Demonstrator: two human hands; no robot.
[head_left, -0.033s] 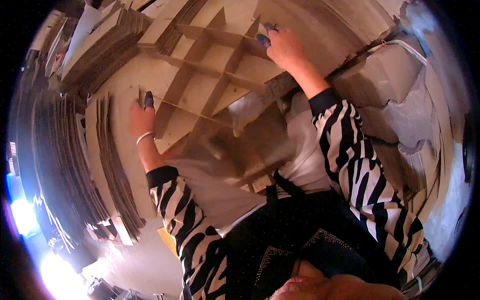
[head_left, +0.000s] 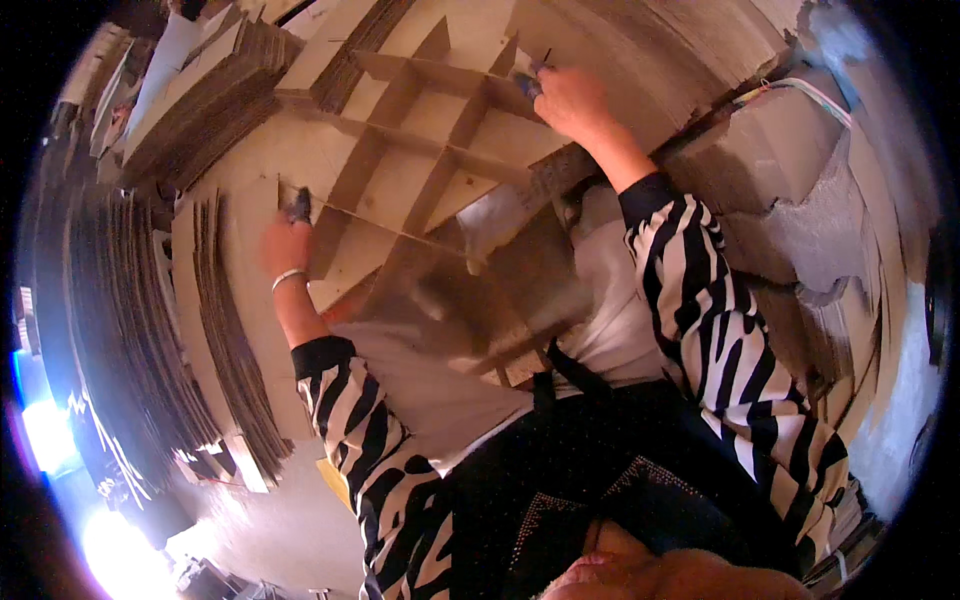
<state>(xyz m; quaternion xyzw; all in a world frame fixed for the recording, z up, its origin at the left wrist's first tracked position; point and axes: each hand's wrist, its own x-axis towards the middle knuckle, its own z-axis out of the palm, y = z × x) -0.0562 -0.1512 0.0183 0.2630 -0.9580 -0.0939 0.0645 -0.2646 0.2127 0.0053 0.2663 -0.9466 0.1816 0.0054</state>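
A cardboard divider [head_left: 432, 147], made of crossed strips slotted into square cells, stands spread open in front of me. At its left side my left hand [head_left: 286, 245] is closed, pinching the end of a strip with dark-covered fingertips. Farther off, at the right corner, my right hand [head_left: 572, 103] pinches another strip end, and its fingertips also wear dark covers. Between my arms the near part of the grid lies in shadow and looks blurred, close to my pale apron [head_left: 430, 385].
Flat cardboard stacks stand at the far left [head_left: 215, 95] and along the left side [head_left: 130, 310]. A tall cardboard bundle [head_left: 235, 340] is beside my left forearm. On the right are large wrapped packs [head_left: 770, 180] with a pale strap [head_left: 815, 95].
The fingers of both hands have shifted slightly at the strip ends. The divider stays almost where it was.
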